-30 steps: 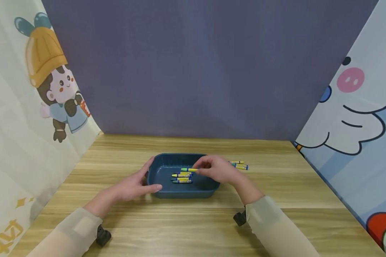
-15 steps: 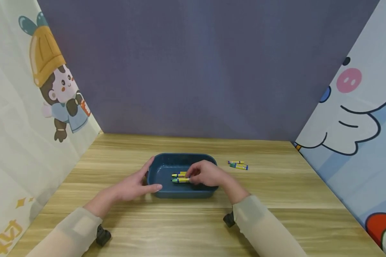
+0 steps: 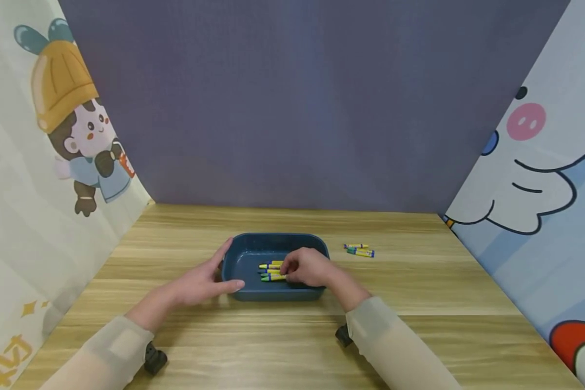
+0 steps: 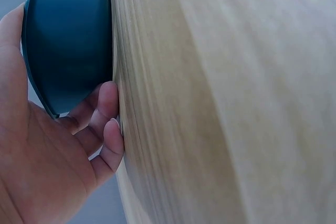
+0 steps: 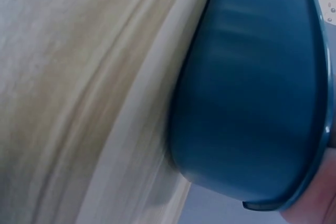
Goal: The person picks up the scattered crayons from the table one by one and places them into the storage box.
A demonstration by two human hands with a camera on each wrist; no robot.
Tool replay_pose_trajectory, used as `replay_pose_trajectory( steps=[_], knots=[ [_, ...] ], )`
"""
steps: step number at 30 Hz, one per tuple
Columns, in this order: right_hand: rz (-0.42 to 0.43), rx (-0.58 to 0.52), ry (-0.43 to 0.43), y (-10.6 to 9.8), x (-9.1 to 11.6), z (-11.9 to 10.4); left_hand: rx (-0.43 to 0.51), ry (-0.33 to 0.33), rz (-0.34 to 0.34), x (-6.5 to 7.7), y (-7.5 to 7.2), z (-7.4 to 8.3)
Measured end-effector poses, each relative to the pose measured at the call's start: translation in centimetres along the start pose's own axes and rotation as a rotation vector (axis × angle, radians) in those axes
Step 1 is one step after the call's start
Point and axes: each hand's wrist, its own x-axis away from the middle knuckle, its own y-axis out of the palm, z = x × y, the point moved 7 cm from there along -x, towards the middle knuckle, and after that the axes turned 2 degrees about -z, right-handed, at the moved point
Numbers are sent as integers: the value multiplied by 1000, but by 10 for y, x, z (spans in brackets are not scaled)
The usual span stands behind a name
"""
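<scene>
A dark blue rectangular dish (image 3: 280, 296) sits on the table with several yellow-wrapped crayons (image 3: 269, 266) in a row inside. My left hand (image 3: 202, 279) holds its left end, thumb over the front-left corner. In the left wrist view, fingers (image 4: 107, 98) curl by the dish wall (image 4: 71, 40), low against the tabletop. My right hand (image 3: 312, 268) reaches in over the right side and pinches the right end of a green crayon (image 3: 269, 278) at the front of the row. In the right wrist view the dish's outer wall (image 5: 247, 93) hides most of that hand and the crayons.
Outside the dish, to its back right, a few more crayons (image 3: 361, 252) lie on the wooden table (image 3: 419, 281). A dark grey backdrop (image 3: 292, 108) rises behind the table. Cartoon-printed cloths (image 3: 10, 162) hang at both sides.
My right hand has brought the green crayon from above the back of the row down to its front, nearest me. The left hand and the dish have stayed in place.
</scene>
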Motion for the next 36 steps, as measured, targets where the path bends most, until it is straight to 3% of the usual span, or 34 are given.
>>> replay_pose_trajectory(
  steps=[27, 36],
  knots=[
    [13, 22, 37, 4, 2, 5, -15, -29, -7, -1, 5, 0],
    [19, -3, 10, 1, 6, 6, -10, -30, -4, 0, 7, 4]
  ],
)
